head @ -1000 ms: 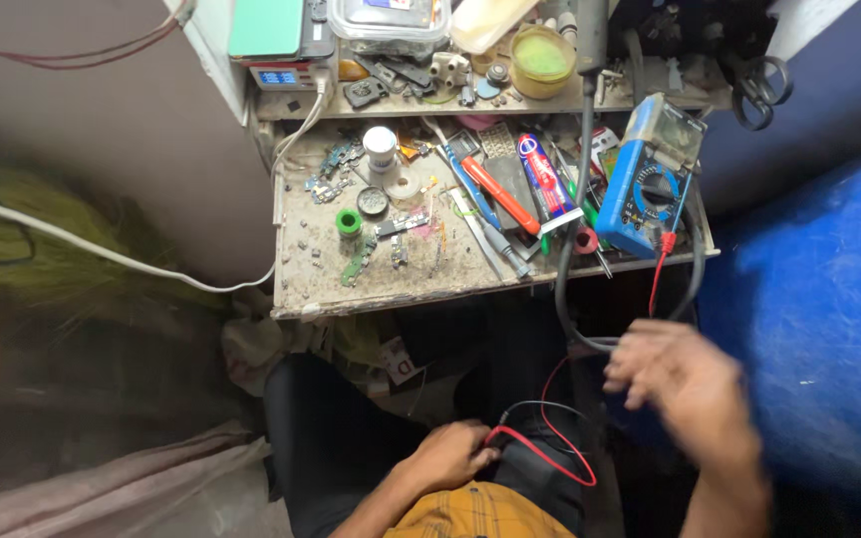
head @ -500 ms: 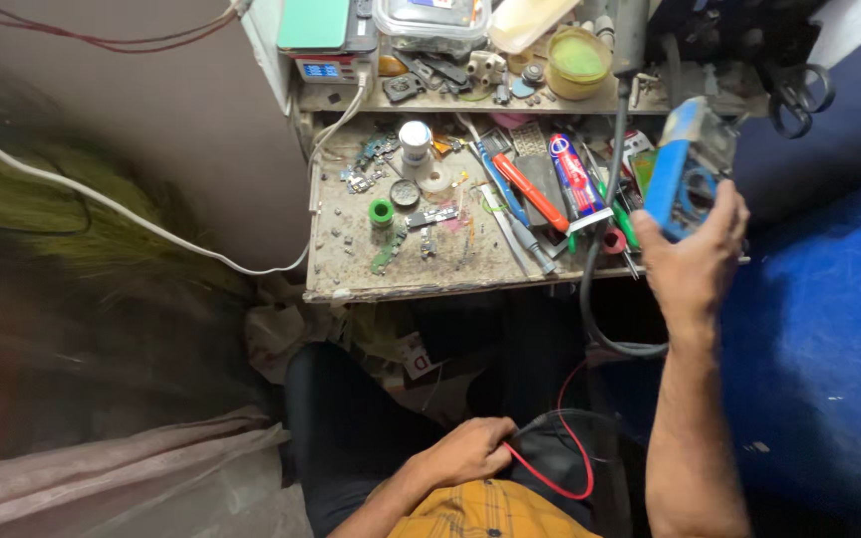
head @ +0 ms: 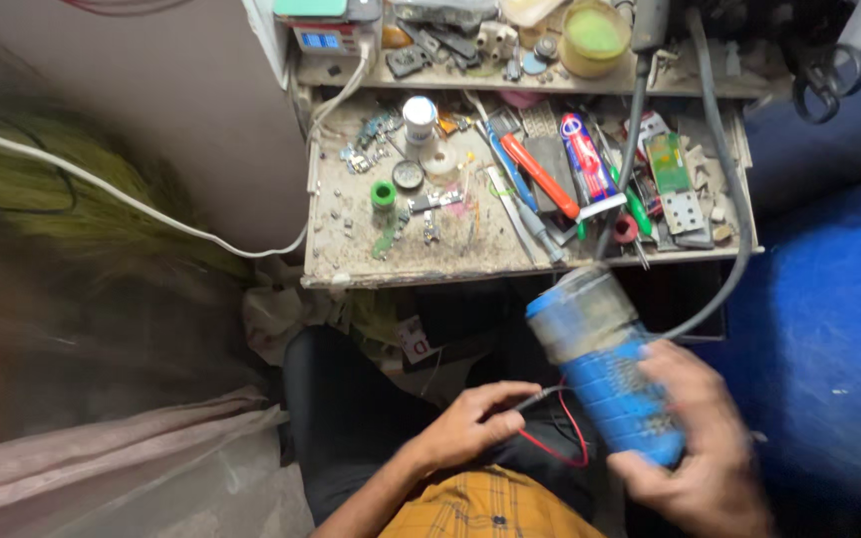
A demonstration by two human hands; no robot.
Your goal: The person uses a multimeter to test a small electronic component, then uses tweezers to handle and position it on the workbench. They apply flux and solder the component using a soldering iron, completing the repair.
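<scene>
Presently, a blue multimeter (head: 610, 374) is gripped by the right hand (head: 695, 463), fingers closed round its lower end. Just left of it, a thin probe (head: 535, 399) with red lead (head: 562, 450) is pinched by the left hand (head: 470, 426). Beyond both hands, a cluttered workbench (head: 351, 254) is observed.

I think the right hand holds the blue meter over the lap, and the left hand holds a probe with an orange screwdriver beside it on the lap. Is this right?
Not quite. The head view shows the orange screwdriver on the cluttered workbench, not on the lap. The rest holds: the right hand holds the blue meter over the lap, and the left hand holds a probe.
</scene>
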